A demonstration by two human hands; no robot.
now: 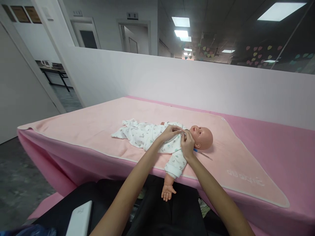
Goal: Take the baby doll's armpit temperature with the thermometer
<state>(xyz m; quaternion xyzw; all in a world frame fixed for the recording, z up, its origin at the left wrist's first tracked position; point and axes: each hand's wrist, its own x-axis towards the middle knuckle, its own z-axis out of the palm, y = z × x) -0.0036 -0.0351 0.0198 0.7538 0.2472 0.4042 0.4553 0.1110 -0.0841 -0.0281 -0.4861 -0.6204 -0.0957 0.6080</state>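
A baby doll [204, 136] lies on its back, its head to the right, in a white printed baby outfit [145, 132]. Both my hands meet at the outfit's neckline, just under the doll's chin. My left hand [171, 132] reaches over the chest with its fingertips closed on the collar. From the near side, my right hand [187, 144] has its bent fingers pinched at the same spot; the exact bit of fabric between the fingertips is hidden. One doll arm [168, 187] hangs over the table's front edge. Beside the doll's neck lies a thin stick with a blue end [203, 154].
A peach mat [98, 127] covers much of the pink-draped table [275, 141], which stands against a white partition [197, 82]. On my lap at the lower left rests a white flat device [79, 219]. A doorway with a dark table [56, 71] is at the left.
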